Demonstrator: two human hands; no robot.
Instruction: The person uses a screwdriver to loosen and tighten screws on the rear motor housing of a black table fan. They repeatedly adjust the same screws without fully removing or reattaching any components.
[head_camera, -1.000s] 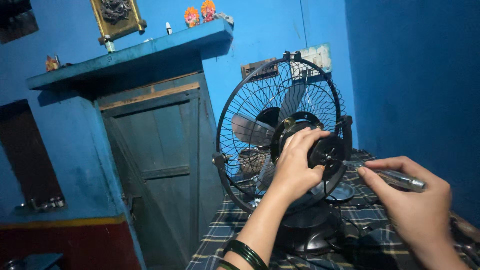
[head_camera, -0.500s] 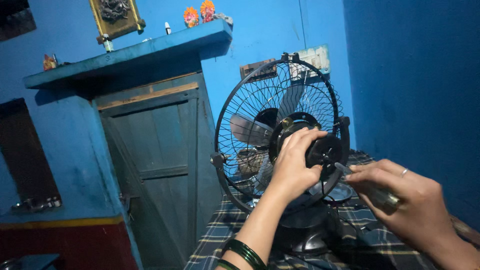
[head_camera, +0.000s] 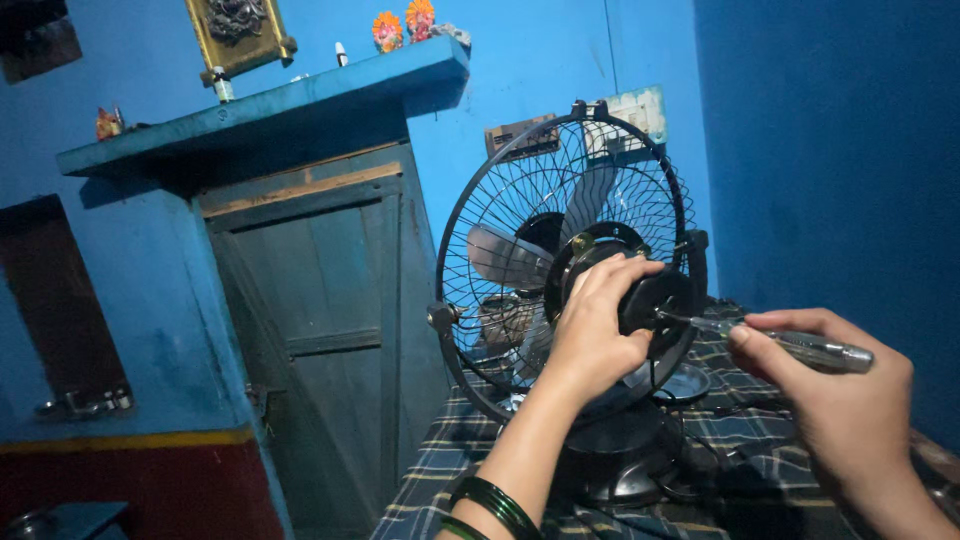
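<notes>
Your left hand (head_camera: 590, 335) is wrapped over the black round hub (head_camera: 655, 305) at the middle of the table fan (head_camera: 570, 290), fingers closed on its rim. Right hand (head_camera: 850, 410), just to the right of the fan, is pinched shut on a screwdriver (head_camera: 800, 345) with a clear handle, its tip touching that hub. The fan itself sits on a checked cloth (head_camera: 450, 450) over the desk, with a blue wooden door (head_camera: 320, 330) off to its left and a blue shelf (head_camera: 270, 110) above that.

Handling-wise, I'd guess the thin wire cage (head_camera: 500, 200) bends easily, so don't lean on it. The hub looks stiff and smooth, maybe a bit slippery, so gripping around its edge makes sense. The heavy part is probably the motor and base, under the cage.
</notes>
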